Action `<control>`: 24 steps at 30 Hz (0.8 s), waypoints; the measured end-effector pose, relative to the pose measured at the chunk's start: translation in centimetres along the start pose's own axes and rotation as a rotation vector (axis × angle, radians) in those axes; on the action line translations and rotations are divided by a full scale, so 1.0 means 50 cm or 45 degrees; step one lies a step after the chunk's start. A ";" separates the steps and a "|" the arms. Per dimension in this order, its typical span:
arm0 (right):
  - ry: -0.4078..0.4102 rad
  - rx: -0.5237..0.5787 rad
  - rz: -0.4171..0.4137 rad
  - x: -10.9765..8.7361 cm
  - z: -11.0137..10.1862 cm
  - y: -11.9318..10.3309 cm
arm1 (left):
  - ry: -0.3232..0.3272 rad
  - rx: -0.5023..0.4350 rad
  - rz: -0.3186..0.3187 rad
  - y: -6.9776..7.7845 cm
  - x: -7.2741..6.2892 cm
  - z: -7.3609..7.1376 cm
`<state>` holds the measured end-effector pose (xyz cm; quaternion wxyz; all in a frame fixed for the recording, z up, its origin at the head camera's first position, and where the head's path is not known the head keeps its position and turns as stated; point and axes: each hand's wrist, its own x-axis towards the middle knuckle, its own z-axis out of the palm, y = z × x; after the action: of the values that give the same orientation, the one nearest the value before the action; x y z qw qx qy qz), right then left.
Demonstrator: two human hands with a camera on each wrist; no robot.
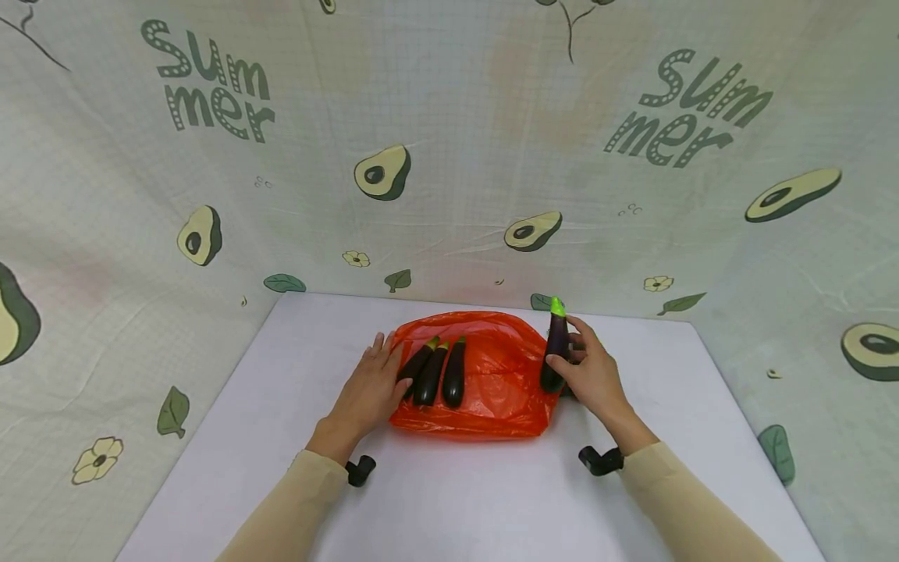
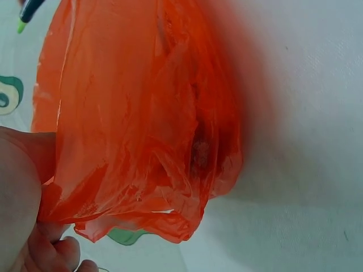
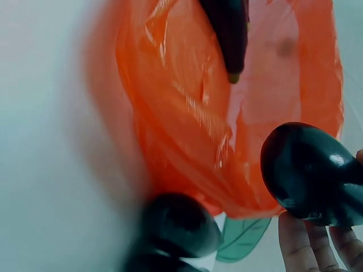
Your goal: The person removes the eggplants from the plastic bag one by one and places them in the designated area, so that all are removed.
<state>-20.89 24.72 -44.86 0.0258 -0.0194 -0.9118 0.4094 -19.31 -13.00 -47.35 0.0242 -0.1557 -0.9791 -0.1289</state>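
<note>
An orange-red plastic bag (image 1: pixel 502 390) lies spread with its mouth open on the table. Several dark eggplants (image 1: pixel 454 378) are in its left half, stems pointing away. At the bag's left edge, my left hand (image 1: pixel 367 390) pinches the rim; the left wrist view shows the plastic (image 2: pixel 119 113) between thumb and fingers (image 2: pixel 54 249). My right hand (image 1: pixel 597 378) grips another eggplant (image 1: pixel 556 351) by its sides, upright with its green stem end up, over the bag's right edge. Its rounded bottom (image 3: pixel 306 170) faces the right wrist camera.
Beside the bag's right edge, dark rounded eggplants (image 3: pixel 178 224) lie on the table, mostly hidden by my right hand in the head view. The white table (image 1: pixel 477 499) meets a patterned cloth (image 1: pixel 449 101) at the back and sides. Each wrist carries a black mount (image 1: pixel 600 460).
</note>
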 end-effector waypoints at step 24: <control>0.246 -0.229 -0.049 0.017 -0.130 0.098 | -0.031 0.155 -0.001 -0.010 -0.005 0.013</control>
<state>-21.27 32.89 -44.18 0.1196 -0.0434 -0.9383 0.3216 -19.24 -13.35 -48.11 0.0215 -0.1549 -0.9854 -0.0671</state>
